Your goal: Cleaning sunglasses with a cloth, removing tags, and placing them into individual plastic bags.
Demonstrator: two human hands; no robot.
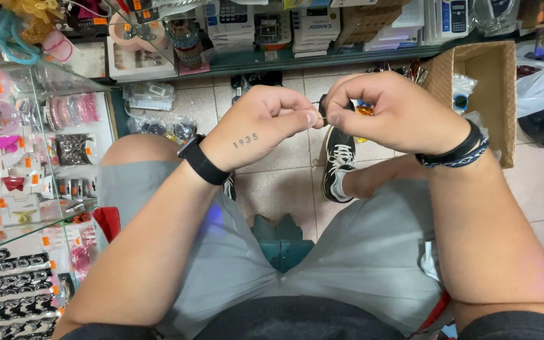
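Both my hands are raised in front of me over my knees, fingertips almost meeting. My left hand (260, 123), with a black watch on its wrist, pinches one end of a thin thread or wire (320, 117). My right hand (399, 111), wearing dark bracelets, is closed around a small orange-amber bead (364, 110) and a small dark piece, mostly hidden by the fingers. The thread runs between the two pinches.
I sit on a teal stool (281, 242) in grey shorts; a black-and-white sneaker (339, 160) rests on the tiled floor. A glass display case (29, 170) of hair clips stands at left. An open cardboard box (481, 94) is at right, shelves of boxed calculators behind.
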